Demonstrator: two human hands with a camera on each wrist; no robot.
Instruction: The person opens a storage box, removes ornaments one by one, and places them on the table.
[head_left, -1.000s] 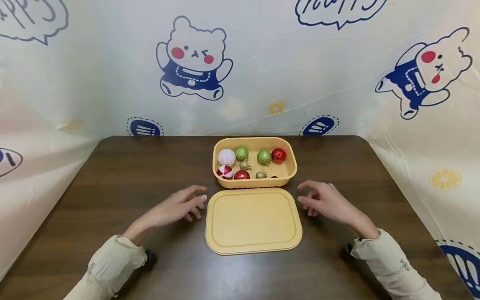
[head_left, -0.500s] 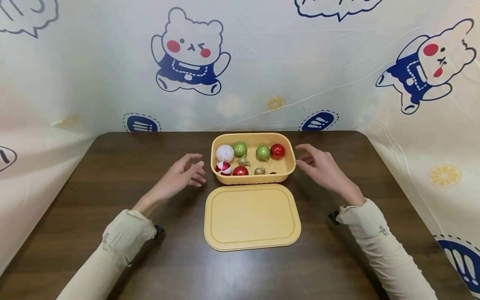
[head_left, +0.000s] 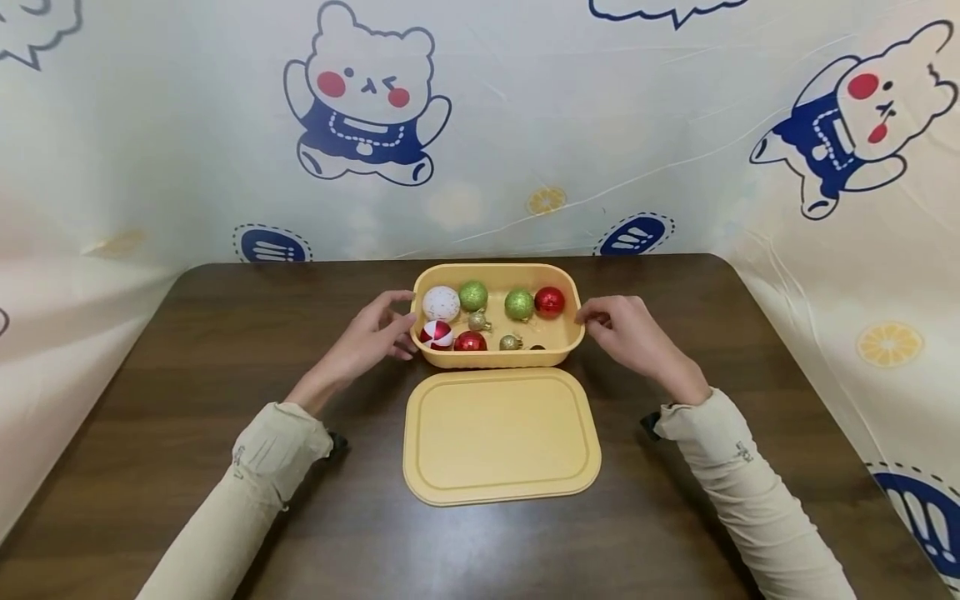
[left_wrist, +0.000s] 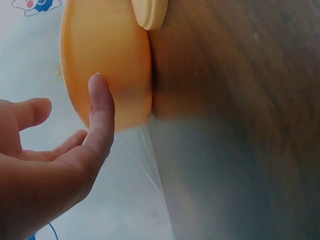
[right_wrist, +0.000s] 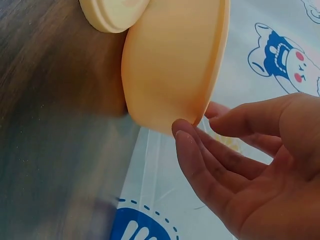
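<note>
A yellow plastic box [head_left: 495, 359] holding Christmas baubles stands at the far part of the table. Inside it lie a white bauble [head_left: 441, 303], a red-and-white one [head_left: 437, 335], green glitter ones [head_left: 519, 304], red ones [head_left: 550, 302] and small gold ones [head_left: 511, 342]. My left hand [head_left: 372, 331] is at the box's left end, fingertips at the wall; in the left wrist view its thumb [left_wrist: 37, 111] stands apart from the rim. At the opposite end my right hand [head_left: 626, 333] pinches the rim, with fingers [right_wrist: 187, 145] against the outer wall.
The box's flat yellow lid [head_left: 502, 437] lies on the dark wooden table [head_left: 480, 550] directly in front of the box. Behind the table hangs a pale cloth [head_left: 510, 108] printed with cartoon bears.
Both hands have moved forward from beside the lid to the two ends of the box. The right fingers have closed onto its rim. The head view has shifted slightly.
</note>
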